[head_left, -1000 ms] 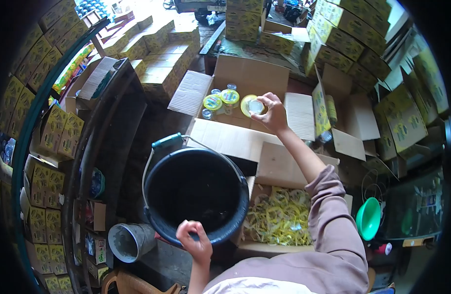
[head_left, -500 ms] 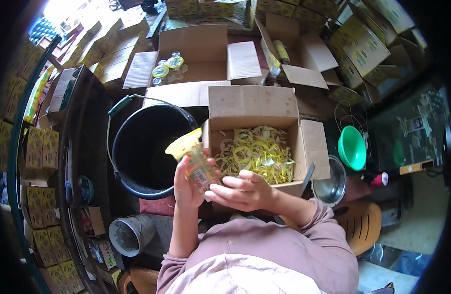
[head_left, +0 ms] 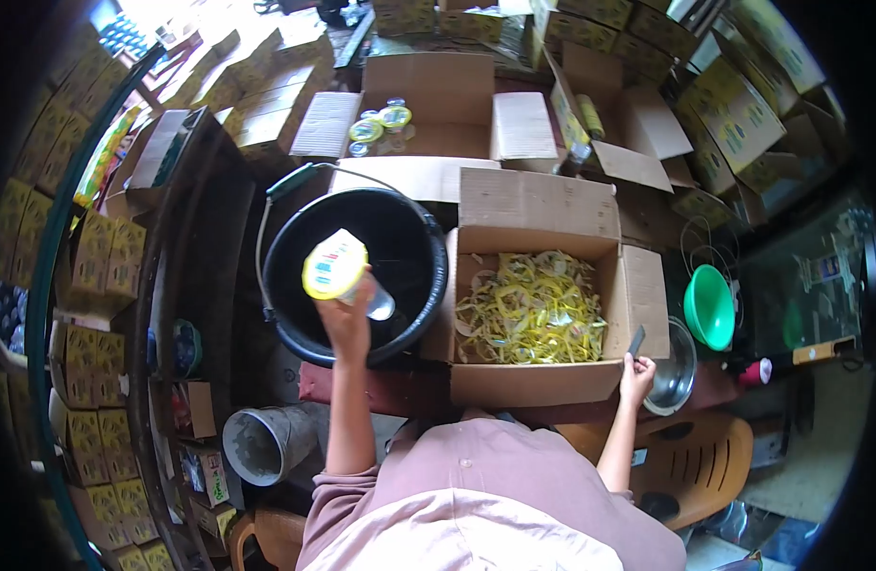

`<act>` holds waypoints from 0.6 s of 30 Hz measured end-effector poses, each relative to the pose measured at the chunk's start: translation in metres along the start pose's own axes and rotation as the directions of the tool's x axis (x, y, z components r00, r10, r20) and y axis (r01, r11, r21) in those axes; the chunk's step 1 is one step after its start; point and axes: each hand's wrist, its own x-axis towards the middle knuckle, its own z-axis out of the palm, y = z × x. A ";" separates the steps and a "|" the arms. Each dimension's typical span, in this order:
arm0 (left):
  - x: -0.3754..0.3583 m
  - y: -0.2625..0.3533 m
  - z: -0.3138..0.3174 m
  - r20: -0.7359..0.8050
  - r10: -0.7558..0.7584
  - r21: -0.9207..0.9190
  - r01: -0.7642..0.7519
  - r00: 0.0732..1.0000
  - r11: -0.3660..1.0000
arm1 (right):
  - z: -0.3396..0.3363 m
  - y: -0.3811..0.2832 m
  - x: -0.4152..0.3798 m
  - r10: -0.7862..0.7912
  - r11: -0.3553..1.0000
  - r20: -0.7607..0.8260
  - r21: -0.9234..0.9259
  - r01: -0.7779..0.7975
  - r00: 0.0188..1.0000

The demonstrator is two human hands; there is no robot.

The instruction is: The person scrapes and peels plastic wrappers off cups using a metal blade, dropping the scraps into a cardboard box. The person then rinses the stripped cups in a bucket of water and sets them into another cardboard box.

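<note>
My left hand is wrapped round a clear cup with a yellow-rimmed printed lid, held over the black bucket. At the right front corner of an open cardboard box, my right hand grips a dark flat blade. Tangled yellow and clear plastic strips lie in that box.
Behind, another open box holds several lidded cups. A green bowl and a metal bowl stand at the right. A grey bucket is at lower left, an orange chair at lower right.
The yellow packet is no longer visible in my hands. My left hand now has a lidded cup over the bucket, and my right hand has moved right and taken hold of the blade.
</note>
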 end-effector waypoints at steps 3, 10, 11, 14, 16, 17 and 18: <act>-0.012 0.005 0.012 -0.024 0.113 0.131 -0.109 0.993 0.985 | 0.005 0.019 0.011 0.065 0.993 0.052 0.090 -0.070 0.997; -0.011 0.012 0.013 0.028 0.181 0.157 -0.184 0.983 0.970 | -0.006 0.041 0.029 0.201 0.881 0.234 0.382 -0.280 0.951; -0.011 0.012 0.013 0.027 0.182 0.151 -0.184 0.983 0.971 | -0.011 0.042 0.031 0.218 0.861 0.227 0.414 -0.297 0.949; -0.008 0.012 0.014 0.033 0.210 0.170 -0.213 0.977 0.962 | -0.029 0.001 0.030 0.122 0.830 0.168 0.524 -0.193 0.978; -0.007 0.022 0.015 0.068 0.257 0.238 -0.266 0.964 0.934 | -0.021 -0.071 0.019 -0.007 0.756 0.143 0.648 -0.089 0.990; -0.006 0.025 0.015 0.064 0.287 0.275 -0.293 0.956 0.916 | -0.016 -0.104 0.012 -0.086 0.737 0.249 0.667 -0.106 0.965; -0.006 0.025 0.016 0.065 0.274 0.276 -0.281 0.960 0.919 | -0.007 -0.136 0.003 -0.169 0.718 0.347 0.685 -0.126 0.922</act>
